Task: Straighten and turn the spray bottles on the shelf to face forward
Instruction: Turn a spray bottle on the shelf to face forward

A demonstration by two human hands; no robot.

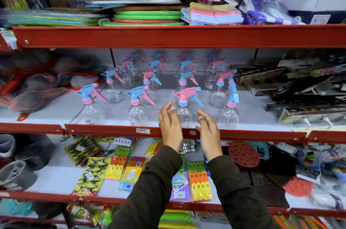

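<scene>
Several clear spray bottles with pink and blue trigger heads stand in rows on the white middle shelf [61,105]. The front row has a blue-headed bottle [91,105] at the left, another blue-headed bottle [137,108], a pink-headed bottle [184,103] and, at the right, a bottle [230,110] whose blue head is turned a different way. My left hand [169,123] and my right hand [207,125] are raised on either side of the pink-headed bottle, fingers apart, close to it but not gripping it. Most nozzles point left.
A red shelf rail [104,130] with a price tag runs under the bottles. Dark boxed goods [299,86] crowd the right of the shelf, strainers [37,95] the left. Stacked mats [146,13] lie on the shelf above, clothes pegs [200,182] on the one below.
</scene>
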